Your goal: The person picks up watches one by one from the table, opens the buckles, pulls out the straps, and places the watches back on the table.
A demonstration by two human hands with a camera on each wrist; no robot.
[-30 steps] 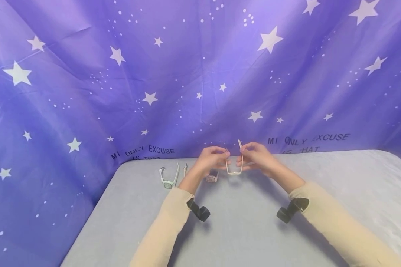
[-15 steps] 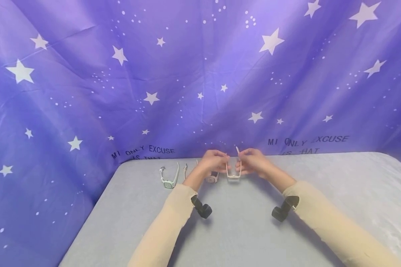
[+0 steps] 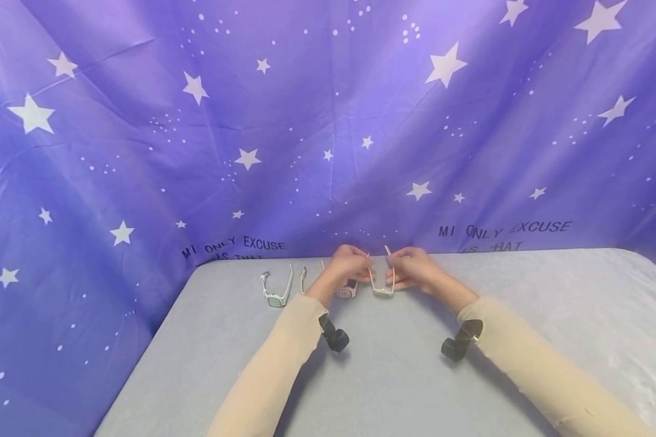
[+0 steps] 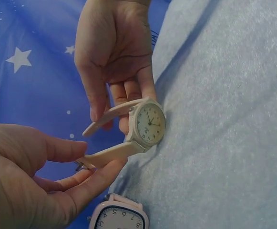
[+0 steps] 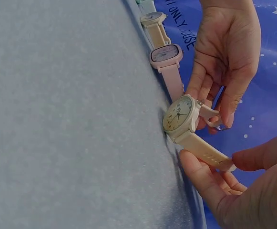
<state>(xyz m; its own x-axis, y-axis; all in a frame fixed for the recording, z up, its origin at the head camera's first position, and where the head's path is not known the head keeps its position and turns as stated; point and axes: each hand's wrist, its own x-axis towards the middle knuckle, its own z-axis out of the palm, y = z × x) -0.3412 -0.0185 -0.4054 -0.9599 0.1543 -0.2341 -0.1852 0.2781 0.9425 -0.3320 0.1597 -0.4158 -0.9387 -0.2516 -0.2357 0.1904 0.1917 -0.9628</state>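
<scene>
A cream wristwatch with a round dial is held between the two hands, its dial toward the person and its two strap ends pointing back. The left hand pinches the strap half with the metal buckle, between thumb and fingers. On the other side the right hand holds the half with the holes; in the right wrist view its thumb sits at that strap's tip. The watch case is right at the table surface. Just left of it stands a pink watch with a squarish face, partly covered by the left hand in the head view.
Further left in the row are another cream watch, mostly behind the left arm in the head view, and a mint green watch. A grey cloth covers the table. Behind its far edge hangs a purple-blue star curtain.
Both hands have lowered the cream watch to the table surface, most of it in the first half second. The hands have drawn slightly closer together. The other watches stay put.
</scene>
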